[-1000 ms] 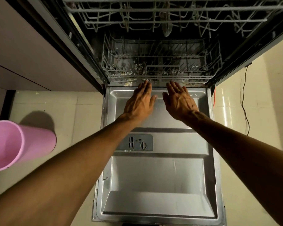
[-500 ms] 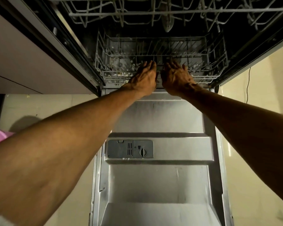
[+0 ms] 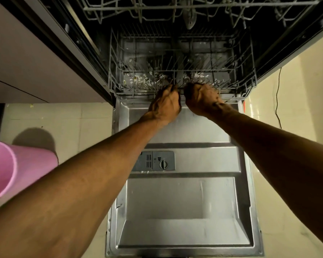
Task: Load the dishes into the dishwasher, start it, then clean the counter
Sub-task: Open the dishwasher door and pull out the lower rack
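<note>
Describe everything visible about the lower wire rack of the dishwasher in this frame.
The grey wire lower rack sits inside the dark tub, above the inner edge of the lowered steel door. It has upright tines, holds no dishes, and pale flecks show beneath it. The left hand and right hand curl over its front rail, side by side.

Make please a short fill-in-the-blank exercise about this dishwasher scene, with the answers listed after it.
1. Both hands grip the front edge of the ____ rack of the dishwasher.
2. The left hand and the right hand are side by side, near the ____ of that edge.
3. The dishwasher door lies fully ____, its inner side facing up.
4. The bucket on the floor at the left is ____ in colour.

Answers: lower; middle; open; pink
</note>
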Motion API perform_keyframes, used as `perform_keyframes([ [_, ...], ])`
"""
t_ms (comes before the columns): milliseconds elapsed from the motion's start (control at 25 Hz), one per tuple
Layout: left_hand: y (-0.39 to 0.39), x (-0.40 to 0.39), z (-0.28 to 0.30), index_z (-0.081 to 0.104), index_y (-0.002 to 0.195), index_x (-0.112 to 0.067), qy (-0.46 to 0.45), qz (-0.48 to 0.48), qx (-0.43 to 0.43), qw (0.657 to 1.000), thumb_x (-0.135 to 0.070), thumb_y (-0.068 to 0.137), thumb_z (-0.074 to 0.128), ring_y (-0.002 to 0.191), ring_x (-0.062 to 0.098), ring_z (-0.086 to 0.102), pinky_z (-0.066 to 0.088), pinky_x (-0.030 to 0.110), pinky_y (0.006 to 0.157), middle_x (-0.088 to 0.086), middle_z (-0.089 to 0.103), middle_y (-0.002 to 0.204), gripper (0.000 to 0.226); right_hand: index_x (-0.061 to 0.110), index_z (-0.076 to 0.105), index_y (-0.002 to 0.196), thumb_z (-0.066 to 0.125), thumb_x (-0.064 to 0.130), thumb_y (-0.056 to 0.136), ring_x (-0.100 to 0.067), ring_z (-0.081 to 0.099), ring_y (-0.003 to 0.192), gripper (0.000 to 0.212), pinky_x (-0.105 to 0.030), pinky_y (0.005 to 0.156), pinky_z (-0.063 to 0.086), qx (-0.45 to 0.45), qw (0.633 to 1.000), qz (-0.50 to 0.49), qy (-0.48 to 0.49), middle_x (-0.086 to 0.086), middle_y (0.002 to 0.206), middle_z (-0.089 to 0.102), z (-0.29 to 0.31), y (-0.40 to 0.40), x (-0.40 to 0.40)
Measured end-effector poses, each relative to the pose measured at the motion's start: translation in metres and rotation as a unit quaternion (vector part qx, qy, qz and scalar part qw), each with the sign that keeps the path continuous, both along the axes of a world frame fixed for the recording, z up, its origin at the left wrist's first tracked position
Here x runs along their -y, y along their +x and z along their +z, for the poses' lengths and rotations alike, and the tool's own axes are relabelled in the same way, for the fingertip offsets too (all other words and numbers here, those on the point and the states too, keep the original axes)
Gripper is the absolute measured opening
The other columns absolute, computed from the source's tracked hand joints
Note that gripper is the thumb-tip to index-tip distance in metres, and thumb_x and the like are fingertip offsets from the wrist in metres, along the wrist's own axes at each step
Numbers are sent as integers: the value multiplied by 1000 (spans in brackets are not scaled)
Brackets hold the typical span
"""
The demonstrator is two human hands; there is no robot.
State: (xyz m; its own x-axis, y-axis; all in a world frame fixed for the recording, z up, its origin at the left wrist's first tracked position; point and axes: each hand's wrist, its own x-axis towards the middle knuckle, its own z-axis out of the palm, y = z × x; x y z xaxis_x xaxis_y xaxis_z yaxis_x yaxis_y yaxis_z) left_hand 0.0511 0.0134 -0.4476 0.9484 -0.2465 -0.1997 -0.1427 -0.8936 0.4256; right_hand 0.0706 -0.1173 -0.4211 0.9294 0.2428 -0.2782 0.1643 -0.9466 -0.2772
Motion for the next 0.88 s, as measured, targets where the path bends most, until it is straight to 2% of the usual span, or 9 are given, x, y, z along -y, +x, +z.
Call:
perform_keyframes([
  [40, -6, 0, -1, 53, 126, -2, -3, 2, -5, 1000, -12, 98, 43, 116, 27, 54, 43, 29, 95, 16, 56, 126, 32, 6, 61, 111, 36, 13, 100, -21, 53, 77, 28, -26, 57, 35, -3, 1000, 0, -4, -14, 102, 65, 1, -5, -1],
  [120, -20, -1, -1, 51, 129, -1, -4, 1, -9, 1000, -13, 98, 42, 119, 27, 52, 43, 30, 99, 16, 55, 129, 34, 7, 63, 110, 36, 14, 101, -20, 51, 72, 30, -25, 50, 31, -6, 1000, -1, -9, -13, 100, 67, 3, -18, -3],
  [200, -38, -1, -1, 40, 141, 1, -2, -1, -13, 1000, -13, 98, 42, 134, 29, 41, 36, 34, 110, 19, 45, 143, 45, 9, 65, 104, 37, 15, 100, -24, 55, 71, 29, -25, 50, 31, -2, 1000, -7, -4, -12, 98, 69, 5, -32, -3],
  [400, -94, 0, 15, 27, 148, 2, 4, -8, -43, 999, -12, 99, 41, 142, 29, 28, 23, 33, 118, 19, 33, 152, 53, 10, 65, 97, 38, 19, 100, -26, 61, 69, 29, -24, 54, 34, -10, 1000, -3, -8, -9, 88, 68, -4, -79, 0],
  [480, -116, 2, 22, 23, 149, 1, 9, -5, -54, 998, -12, 99, 40, 145, 28, 22, 15, 29, 119, 18, 27, 155, 54, 12, 64, 93, 37, 24, 101, -31, 64, 77, 30, -27, 59, 35, -15, 1000, -23, 9, -12, 89, 68, -9, -102, 3],
  [600, -146, 0, 26, 19, 151, -2, 7, -12, -71, 997, -12, 99, 39, 147, 26, 16, 10, 29, 120, 15, 21, 158, 56, 11, 63, 95, 37, 26, 102, -33, 64, 86, 32, -32, 70, 41, -28, 999, -30, 26, -13, 94, 69, -13, -136, 5],
  [720, -174, -3, 28, 20, 151, -3, -3, -13, -96, 995, -14, 100, 37, 147, 25, 16, 11, 31, 121, 14, 21, 158, 55, 11, 64, 96, 36, 26, 99, -34, 63, 92, 31, -39, 87, 45, -38, 998, -36, 32, -12, 97, 68, -14, -166, 3],
  [880, -205, 0, 23, 21, 150, -4, 30, -16, -91, 995, -19, 101, 35, 147, 22, 19, 14, 30, 121, 12, 24, 158, 54, 6, 64, 103, 42, 16, 100, -31, 61, 97, 24, -42, 96, 43, -32, 998, -30, 44, -14, 101, 67, -7, -203, 4],
])
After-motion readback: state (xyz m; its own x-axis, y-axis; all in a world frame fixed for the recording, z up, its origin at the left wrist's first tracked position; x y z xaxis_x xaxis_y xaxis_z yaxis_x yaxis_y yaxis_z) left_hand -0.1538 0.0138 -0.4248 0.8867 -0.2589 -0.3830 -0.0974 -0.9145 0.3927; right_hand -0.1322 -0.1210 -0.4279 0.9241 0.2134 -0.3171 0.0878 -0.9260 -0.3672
